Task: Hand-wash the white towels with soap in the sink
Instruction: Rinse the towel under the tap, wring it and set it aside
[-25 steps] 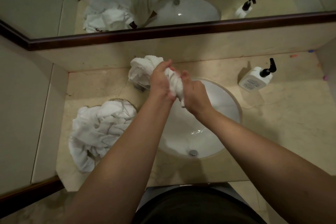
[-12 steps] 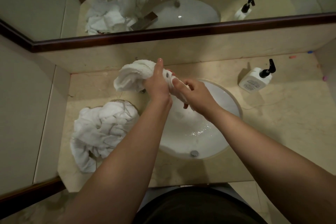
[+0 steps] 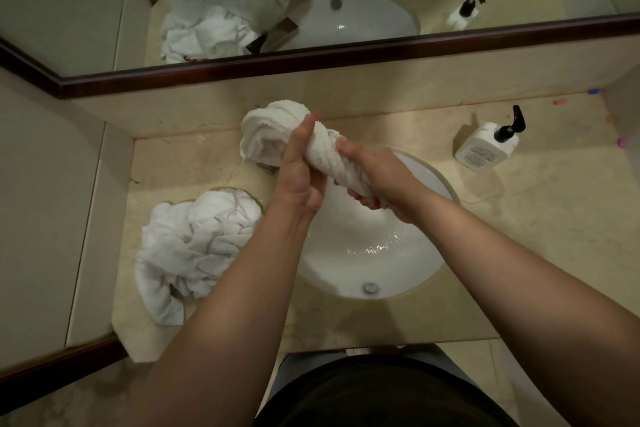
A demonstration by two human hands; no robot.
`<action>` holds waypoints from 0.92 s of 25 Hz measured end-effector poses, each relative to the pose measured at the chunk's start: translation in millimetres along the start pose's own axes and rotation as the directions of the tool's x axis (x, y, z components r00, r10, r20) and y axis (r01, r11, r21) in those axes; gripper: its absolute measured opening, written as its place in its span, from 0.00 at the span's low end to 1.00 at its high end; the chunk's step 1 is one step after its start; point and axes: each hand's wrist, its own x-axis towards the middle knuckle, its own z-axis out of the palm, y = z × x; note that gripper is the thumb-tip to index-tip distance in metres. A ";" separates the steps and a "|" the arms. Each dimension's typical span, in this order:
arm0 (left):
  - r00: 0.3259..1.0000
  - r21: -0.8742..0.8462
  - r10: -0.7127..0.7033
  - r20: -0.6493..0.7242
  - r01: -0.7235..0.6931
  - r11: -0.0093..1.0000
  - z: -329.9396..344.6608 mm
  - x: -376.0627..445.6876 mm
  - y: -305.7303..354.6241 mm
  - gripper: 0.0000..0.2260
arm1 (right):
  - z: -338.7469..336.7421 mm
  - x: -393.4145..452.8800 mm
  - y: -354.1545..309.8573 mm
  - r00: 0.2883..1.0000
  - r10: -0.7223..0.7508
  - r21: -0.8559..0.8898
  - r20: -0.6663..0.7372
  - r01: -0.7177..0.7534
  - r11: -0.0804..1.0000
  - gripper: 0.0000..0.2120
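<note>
While held above white oval sink [image 3: 408, 267], twisted white towel [image 3: 277, 135] gripped by both – left hand [image 3: 299, 173] curled round its middle, right hand [image 3: 377, 177] curled round lower end; heap of white towels [image 3: 194, 246] on marble counter [image 3: 519, 218] at left, soap pump btl [image 3: 485, 146] at right

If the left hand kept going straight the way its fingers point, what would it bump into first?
Probably the low backsplash wall under the mirror. The left hand grips the twisted towel, fingers aimed up-frame past the bunched end. Depth is hard to judge from this one view.
</note>
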 end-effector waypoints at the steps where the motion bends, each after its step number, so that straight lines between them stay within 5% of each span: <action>1: 0.999 -0.077 -0.026 0.036 0.029 0.997 5.8 -3.3 1.3 0.12 | 3.2 -0.7 0.1 1.000 0.004 -0.007 -0.005 -0.004 1.000 0.29; 3: 0.998 -0.173 -0.033 0.060 0.043 0.984 19.8 -8.9 4.6 0.06 | 4.6 0.7 -1.9 0.998 0.014 0.008 -0.063 -0.013 1.000 0.33; 5: 0.999 -0.178 -0.040 0.032 0.045 0.983 29.8 -8.3 4.2 0.18 | 2.4 5.8 -1.1 0.988 -0.010 0.016 -0.156 0.013 1.000 0.30; 11: 0.978 -0.151 -0.069 -0.198 0.039 0.988 47.3 5.3 -3.3 0.16 | 7.4 17.0 26.2 0.830 -0.380 -0.298 -0.408 0.272 0.915 0.25; 16: 0.933 -0.160 -0.172 -0.317 0.126 0.979 48.6 8.9 -5.2 0.15 | 6.9 20.7 32.9 0.723 -0.592 -0.535 -0.356 0.361 0.764 0.29; 21: 0.910 -0.142 -0.138 -0.391 0.089 0.986 47.6 8.2 -12.5 0.13 | -4.4 19.5 36.1 0.729 -0.643 -0.611 -0.235 0.404 0.681 0.32; 23: 0.914 -0.113 -0.090 -0.396 0.049 0.992 45.5 6.0 -15.0 0.12 | -10.7 16.1 30.6 0.830 -0.543 -0.546 -0.131 0.397 0.738 0.29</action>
